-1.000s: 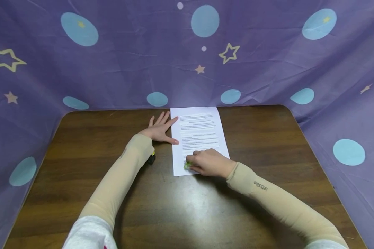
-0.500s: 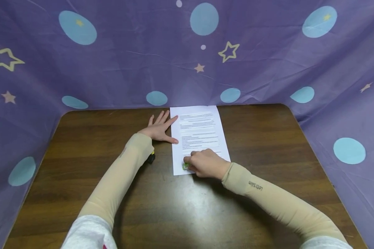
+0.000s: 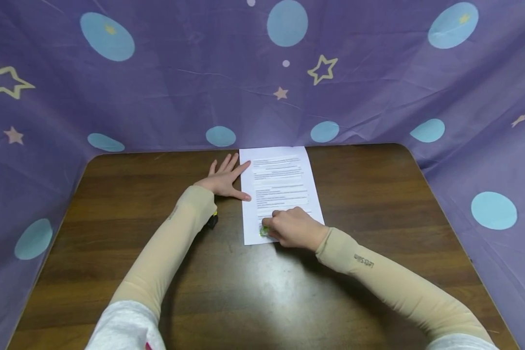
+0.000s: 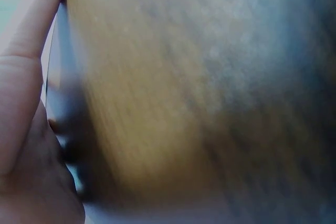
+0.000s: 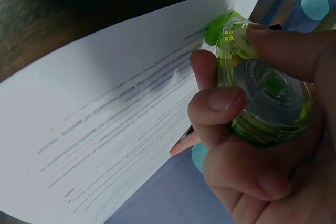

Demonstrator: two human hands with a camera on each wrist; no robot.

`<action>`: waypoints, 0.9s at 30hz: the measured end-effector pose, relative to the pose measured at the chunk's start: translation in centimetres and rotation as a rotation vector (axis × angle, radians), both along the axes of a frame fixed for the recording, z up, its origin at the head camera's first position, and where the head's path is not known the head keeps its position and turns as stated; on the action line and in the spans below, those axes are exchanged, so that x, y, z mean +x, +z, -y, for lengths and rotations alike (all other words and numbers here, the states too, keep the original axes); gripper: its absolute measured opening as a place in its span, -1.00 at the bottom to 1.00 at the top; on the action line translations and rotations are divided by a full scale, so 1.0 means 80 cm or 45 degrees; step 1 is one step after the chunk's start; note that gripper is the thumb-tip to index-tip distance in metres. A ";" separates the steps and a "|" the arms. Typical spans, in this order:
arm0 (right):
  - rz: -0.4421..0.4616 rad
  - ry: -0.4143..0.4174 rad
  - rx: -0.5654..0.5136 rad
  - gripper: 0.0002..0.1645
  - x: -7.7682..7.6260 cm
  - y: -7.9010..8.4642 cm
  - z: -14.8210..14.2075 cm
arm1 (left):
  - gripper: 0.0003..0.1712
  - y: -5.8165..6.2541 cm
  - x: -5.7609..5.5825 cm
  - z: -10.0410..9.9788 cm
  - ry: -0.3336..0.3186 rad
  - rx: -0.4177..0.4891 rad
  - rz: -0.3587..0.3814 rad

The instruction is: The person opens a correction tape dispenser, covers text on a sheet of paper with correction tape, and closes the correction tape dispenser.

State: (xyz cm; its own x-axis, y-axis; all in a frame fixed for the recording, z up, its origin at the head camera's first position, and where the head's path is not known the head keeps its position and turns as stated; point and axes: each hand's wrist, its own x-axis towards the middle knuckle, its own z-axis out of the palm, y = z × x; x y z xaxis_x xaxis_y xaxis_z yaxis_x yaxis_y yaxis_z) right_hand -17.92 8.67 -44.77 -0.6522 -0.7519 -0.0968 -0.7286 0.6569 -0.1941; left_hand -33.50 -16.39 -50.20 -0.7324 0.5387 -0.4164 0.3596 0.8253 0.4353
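A printed sheet of paper lies at the table's far edge, with white bands across some of its lines. My right hand grips a clear green correction tape dispenser, thumb on one side and fingers curled around the other. In the right wrist view, its green tip is right at the printed lines near one end of the page. My left hand lies flat with fingers spread, its thumb and index fingertip on the sheet's left margin. The left wrist view shows part of that hand and a blurred table surface.
The brown wooden table runs up to a purple curtain with stars and blue dots, which also hangs at both sides. A small black and yellow object shows by the left wrist.
My right hand and the correction tape shift slightly left, then back right along the lower part of the sheet. The left hand stays in place on the margin.
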 end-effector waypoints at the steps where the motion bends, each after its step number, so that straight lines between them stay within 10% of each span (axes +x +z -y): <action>1: 0.000 -0.003 0.003 -0.86 0.000 0.000 -0.001 | 0.45 0.000 0.000 0.000 0.001 0.003 0.001; 27: 0.066 -0.108 0.011 -0.85 0.000 0.003 -0.043 | 0.50 -0.003 -0.002 0.001 -0.003 -0.011 0.003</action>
